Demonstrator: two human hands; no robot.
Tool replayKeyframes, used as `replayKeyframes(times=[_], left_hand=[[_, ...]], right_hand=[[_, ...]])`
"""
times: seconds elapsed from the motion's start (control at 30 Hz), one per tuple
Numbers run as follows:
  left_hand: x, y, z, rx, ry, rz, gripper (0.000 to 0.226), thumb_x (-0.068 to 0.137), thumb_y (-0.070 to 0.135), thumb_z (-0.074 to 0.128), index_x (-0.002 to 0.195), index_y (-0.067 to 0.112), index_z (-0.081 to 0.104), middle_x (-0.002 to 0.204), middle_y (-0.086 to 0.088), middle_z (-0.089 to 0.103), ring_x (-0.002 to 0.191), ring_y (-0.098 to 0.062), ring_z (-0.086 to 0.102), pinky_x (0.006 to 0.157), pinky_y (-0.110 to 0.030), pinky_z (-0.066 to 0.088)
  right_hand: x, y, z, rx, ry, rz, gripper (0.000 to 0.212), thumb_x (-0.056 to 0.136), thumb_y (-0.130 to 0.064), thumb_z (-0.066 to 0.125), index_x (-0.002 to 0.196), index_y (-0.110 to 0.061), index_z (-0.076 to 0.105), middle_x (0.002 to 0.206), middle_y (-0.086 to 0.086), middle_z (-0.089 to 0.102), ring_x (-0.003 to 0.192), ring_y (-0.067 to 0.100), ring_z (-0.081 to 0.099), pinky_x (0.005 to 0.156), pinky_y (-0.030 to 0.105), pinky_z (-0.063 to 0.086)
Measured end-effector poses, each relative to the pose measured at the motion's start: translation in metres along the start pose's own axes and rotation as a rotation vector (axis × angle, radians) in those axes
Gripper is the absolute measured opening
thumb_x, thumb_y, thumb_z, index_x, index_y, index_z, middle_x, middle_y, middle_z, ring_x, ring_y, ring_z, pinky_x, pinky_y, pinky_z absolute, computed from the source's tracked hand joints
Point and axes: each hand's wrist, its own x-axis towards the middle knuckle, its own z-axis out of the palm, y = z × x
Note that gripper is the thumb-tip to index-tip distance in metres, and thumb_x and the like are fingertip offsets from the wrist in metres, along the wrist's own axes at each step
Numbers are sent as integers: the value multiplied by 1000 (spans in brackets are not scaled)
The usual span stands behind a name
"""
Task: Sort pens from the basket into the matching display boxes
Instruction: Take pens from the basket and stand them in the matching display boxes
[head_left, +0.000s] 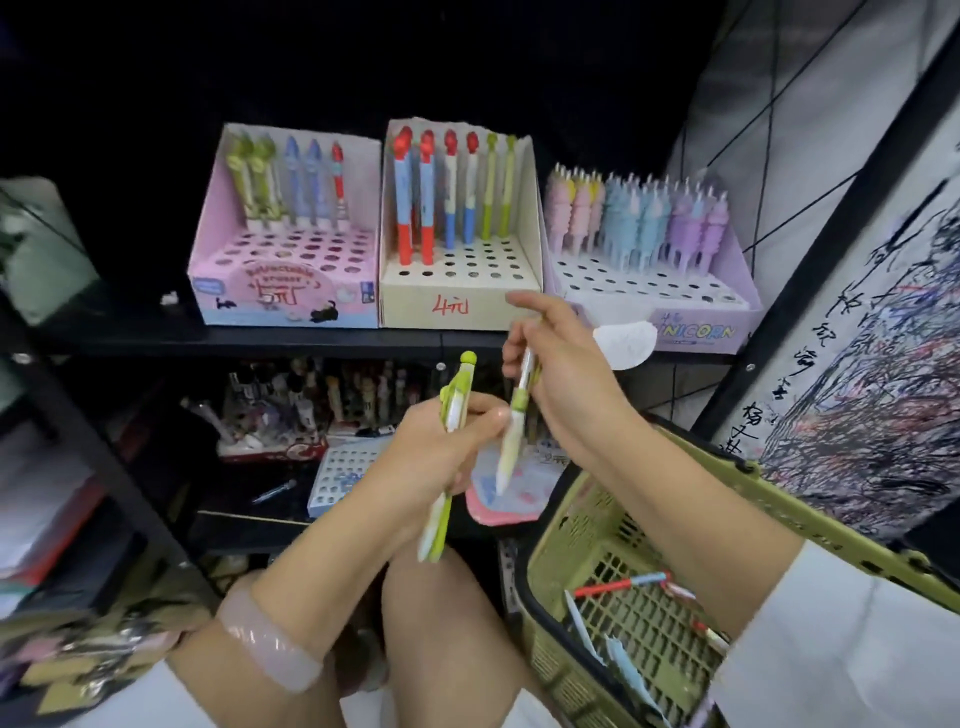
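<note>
On the shelf, the pink display box (283, 291) at left holds a short back row of green, blue and red pens, with most of its holes bare. Beside it the cream box (457, 306) carries red, blue and green pens along its back rows; its front holes stand unfilled. The lilac unicorn box (691, 325) at right looks much fuller, packed with pastel pens.

Below, the left hand (441, 452) grips a small bunch of green pens (452, 410), fingers curled round their barrels, tips pointing down. Just right of it, the right hand (561, 374) pinches a single green pen (514, 421) between thumb and fingers, forefinger stretched toward the cream box. That pen seems a match for the green ones there.

At lower right the green basket (571, 525) holds a red-and-blue pen (621, 584) and some more items I cannot make out, so I judge the sorting partly done: several pens in hand to place, a few left in the basket
</note>
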Motion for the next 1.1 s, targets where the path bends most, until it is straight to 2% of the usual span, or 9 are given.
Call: replayKeyframes(times=[0.17, 0.33, 0.47, 0.57, 0.63, 0.7, 0.83, 1.0, 1.1], left_hand=[[-5, 19, -34, 31, 99, 59, 15, 89, 16, 60, 92, 2, 64, 44, 6, 59, 31, -4, 29, 34, -16, 23], [-8, 33, -74, -49, 142, 91, 24, 87, 25, 59, 77, 7, 72, 37, 6, 46, 31, -5, 27, 34, -15, 24], [-12, 41, -99, -87, 121, 111, 30, 79, 32, 59, 77, 7, 74, 35, 6, 38, 33, -7, 23, 35, -16, 22], [-10, 52, -115, -109, 136, 173, 29, 91, 27, 49, 97, 4, 66, 43, 3, 56, 32, -4, 25, 35, -15, 24], [-6, 60, -126, -152, 198, 215, 22, 97, 26, 42, 101, 10, 57, 69, -3, 70, 34, -4, 27, 35, -15, 25], [-1, 67, -139, -165, 298, 224, 15, 99, 25, 40, 99, 13, 49, 87, -9, 68, 35, -6, 29, 35, -16, 26], [4, 68, -160, -127, 391, 243, 10, 99, 21, 42, 97, 20, 51, 78, -3, 66, 37, -7, 33, 37, -18, 28], [3, 67, -179, -82, 407, 244, 12, 95, 24, 50, 97, 17, 59, 66, 2, 67, 40, -11, 43, 39, -21, 37], [2, 64, -184, -96, 395, 239, 12, 93, 24, 51, 97, 17, 61, 67, -1, 67, 42, -12, 49, 41, -22, 42]], right_hand=[[14, -7, 40, 92, -116, 21, 24, 99, -10, 35, 105, -23, 54, 76, -1, 56, 69, 8, 57, 63, 20, 50], [30, -18, 65, 92, -297, 113, 25, 102, -20, 33, 107, -14, 56, 85, 3, 68, 81, 12, 63, 80, 28, 53], [40, -23, 87, -72, -361, 25, 21, 99, -21, 42, 104, -12, 61, 86, 0, 69, 76, 3, 64, 68, 18, 54], [56, -35, 105, -247, -325, -82, 15, 94, -25, 52, 97, -18, 64, 81, -7, 68, 65, -2, 60, 58, 14, 50], [73, -47, 120, -317, -279, -185, 11, 93, -27, 55, 90, -21, 63, 72, -12, 66, 62, 0, 60, 60, 17, 53], [93, -61, 136, -345, -207, -313, 10, 92, -27, 57, 86, -20, 60, 69, -9, 65, 61, 3, 62, 65, 22, 56], [136, -72, 170, -487, -11, -539, 20, 88, -28, 63, 75, -19, 50, 73, 7, 68, 71, 19, 66, 72, 34, 56], [175, -49, 192, -687, 28, -542, 24, 87, -32, 64, 90, -10, 55, 73, 0, 60, 74, 18, 62, 68, 29, 49], [188, -35, 198, -717, 31, -517, 26, 87, -31, 64, 90, -7, 55, 68, -2, 55, 74, 18, 59, 67, 29, 47]])
